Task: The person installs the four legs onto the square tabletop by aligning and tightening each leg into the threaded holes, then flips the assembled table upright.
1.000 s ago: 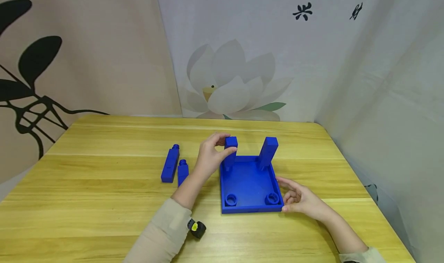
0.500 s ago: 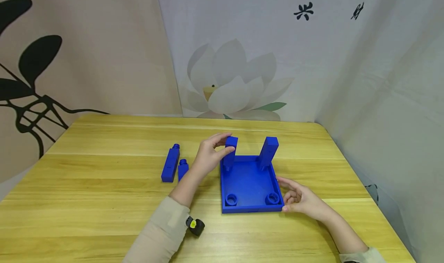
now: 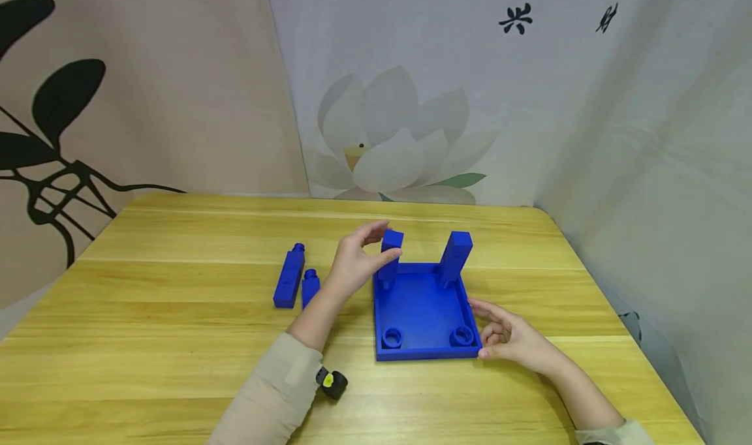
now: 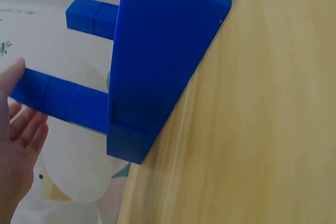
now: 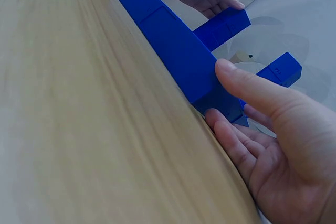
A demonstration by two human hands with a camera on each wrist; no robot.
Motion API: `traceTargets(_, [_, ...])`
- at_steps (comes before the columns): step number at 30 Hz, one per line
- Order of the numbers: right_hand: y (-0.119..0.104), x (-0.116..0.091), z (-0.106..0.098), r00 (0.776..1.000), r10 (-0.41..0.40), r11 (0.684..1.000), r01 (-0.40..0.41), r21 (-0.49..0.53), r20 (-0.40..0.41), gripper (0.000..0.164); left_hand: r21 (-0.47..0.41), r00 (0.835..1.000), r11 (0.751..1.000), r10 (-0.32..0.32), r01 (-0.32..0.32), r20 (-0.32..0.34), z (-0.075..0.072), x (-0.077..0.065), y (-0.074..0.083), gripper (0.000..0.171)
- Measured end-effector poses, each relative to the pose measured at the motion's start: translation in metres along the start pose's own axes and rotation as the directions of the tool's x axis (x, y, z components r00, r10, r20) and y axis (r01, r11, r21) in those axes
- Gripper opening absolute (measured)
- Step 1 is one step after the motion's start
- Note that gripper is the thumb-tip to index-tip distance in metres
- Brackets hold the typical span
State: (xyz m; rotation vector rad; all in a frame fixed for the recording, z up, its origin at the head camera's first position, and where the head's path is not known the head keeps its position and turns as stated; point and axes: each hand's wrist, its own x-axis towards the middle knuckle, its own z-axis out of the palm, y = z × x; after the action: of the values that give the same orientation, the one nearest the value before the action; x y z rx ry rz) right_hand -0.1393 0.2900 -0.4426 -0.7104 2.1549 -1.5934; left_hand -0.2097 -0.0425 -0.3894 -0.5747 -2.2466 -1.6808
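A blue square tabletop (image 3: 420, 311) with a raised rim lies upside down on the wooden table, round sockets at its two near corners. My left hand (image 3: 355, 260) grips the upper end of a blue table leg (image 3: 390, 262) that stands at the far left corner, thumb on the near side and fingers behind. A second blue leg (image 3: 455, 257) stands, leaning slightly right, at the far right corner with no hand on it. My right hand (image 3: 517, 342) holds the tabletop's right side near the front corner, thumb and fingers on the rim.
Two loose blue legs with threaded ends lie left of the tabletop: one leg (image 3: 289, 276) in full view, the other leg (image 3: 310, 288) partly hidden by the left forearm. A printed curtain (image 3: 399, 106) hangs behind the wooden table (image 3: 176, 314).
My left fingers shift slightly around the top of the far left leg, and the thumb lifts and settles again. The tabletop and my right hand stay in place.
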Motion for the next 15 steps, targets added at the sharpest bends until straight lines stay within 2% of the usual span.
traceTargets(7, [0.0,0.0,0.0,1.0,0.008,1.0,-0.008,-0.005,-0.001,0.085,0.086,0.989,0.995,0.064,-0.054,-0.13,0.008,-0.001,0.005,0.05])
traceTargets(11, [0.0,0.0,0.001,1.0,0.006,1.0,-0.006,-0.001,-0.002,0.085,0.143,0.983,0.987,0.093,-0.071,-0.16,0.012,-0.002,0.009,0.049])
traceTargets(15, [0.001,0.0,0.001,1.0,0.003,1.0,-0.003,0.0,-0.001,0.085,0.174,0.98,0.983,0.095,-0.064,-0.174,0.013,-0.004,0.01,0.047])
